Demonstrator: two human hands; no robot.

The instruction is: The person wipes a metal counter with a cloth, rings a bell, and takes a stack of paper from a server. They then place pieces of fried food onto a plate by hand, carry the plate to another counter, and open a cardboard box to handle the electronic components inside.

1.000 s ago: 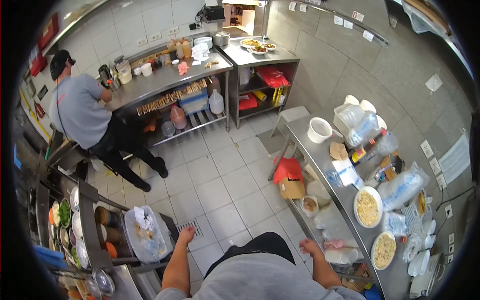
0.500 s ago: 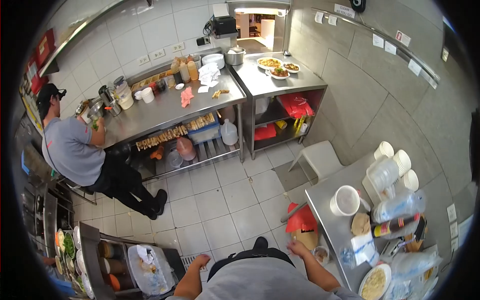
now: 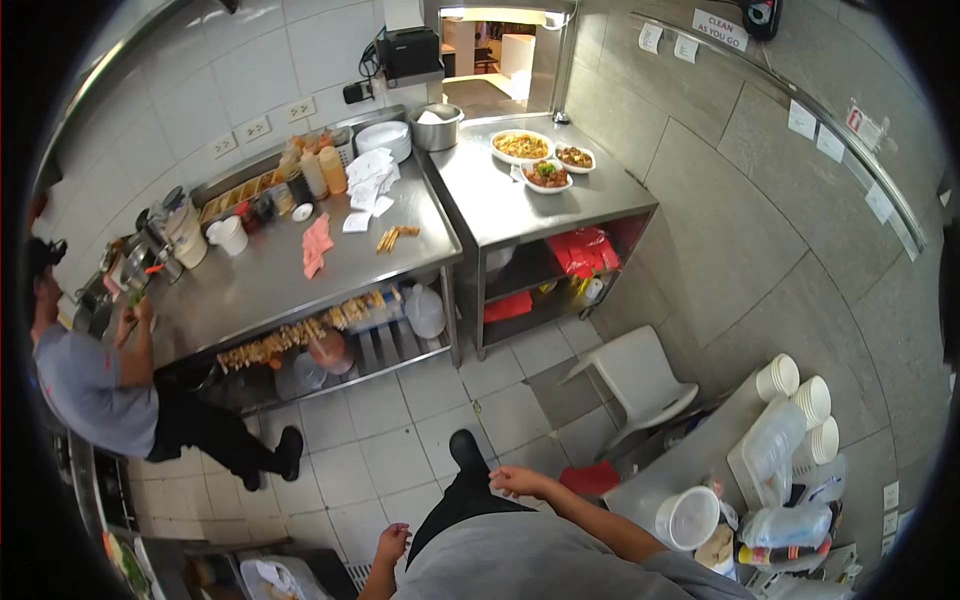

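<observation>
My left hand (image 3: 394,541) hangs low beside my body over the tiled floor, fingers loosely bent, with nothing in it. In front of my waist, my right hand (image 3: 517,481) is raised with relaxed, curled fingers and is also without any object. The nearest thing to it is a red item (image 3: 590,480) by the side table. Ahead, a steel counter (image 3: 487,218) holds an oval dish of yellowish food (image 3: 522,146), a smaller dish of dark food (image 3: 575,158) and a dish with green garnish (image 3: 547,178).
A co-worker (image 3: 95,385) stands at the long steel worktable (image 3: 270,280) on the left, hands near something green. A white chair (image 3: 640,385) stands by the right wall. The side table (image 3: 640,490) carries a white tub (image 3: 688,517) and stacked cups (image 3: 777,377).
My view has moved forward, closer to the counter and dishes. My right hand has swung inward in front of my body, and one foot has stepped ahead. The co-worker now appears farther left.
</observation>
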